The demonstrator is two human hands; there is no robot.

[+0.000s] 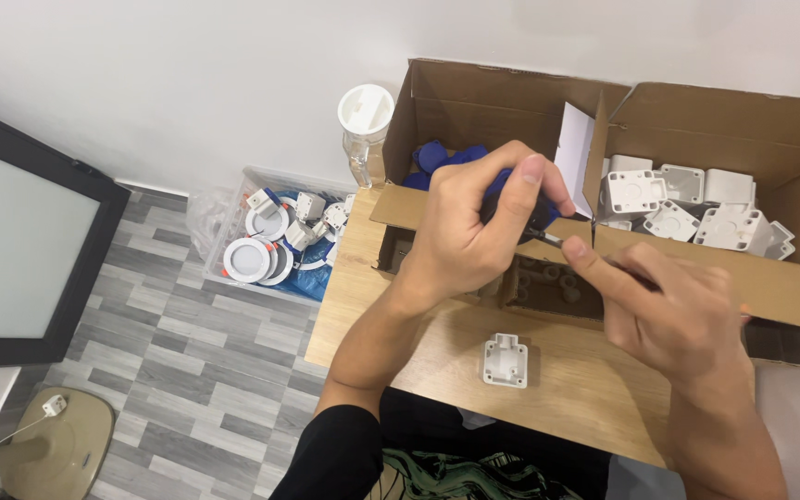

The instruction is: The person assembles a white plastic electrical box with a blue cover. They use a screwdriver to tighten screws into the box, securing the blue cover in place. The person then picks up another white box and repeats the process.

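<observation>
1. the left hand is closed around the blue handle of a screwdriver, thumb laid along it, held above the tabletop in front of the boxes.
2. the right hand is mostly curled, its forefinger stretched toward the screwdriver's metal tip; whether it pinches something small there cannot be told.
3. the screwdriver looks light and stiff, and its thick handle seems the sure place to grip; the thin shaft would likely slip.
4. a white plastic part lies alone on the tabletop, near both hands; it looks light, hard and easy to pick up by its edges.
5. the right cardboard box holds many similar white parts; the left cardboard box holds blue pieces.
6. a clear bin on the floor holds round white lamps.
</observation>
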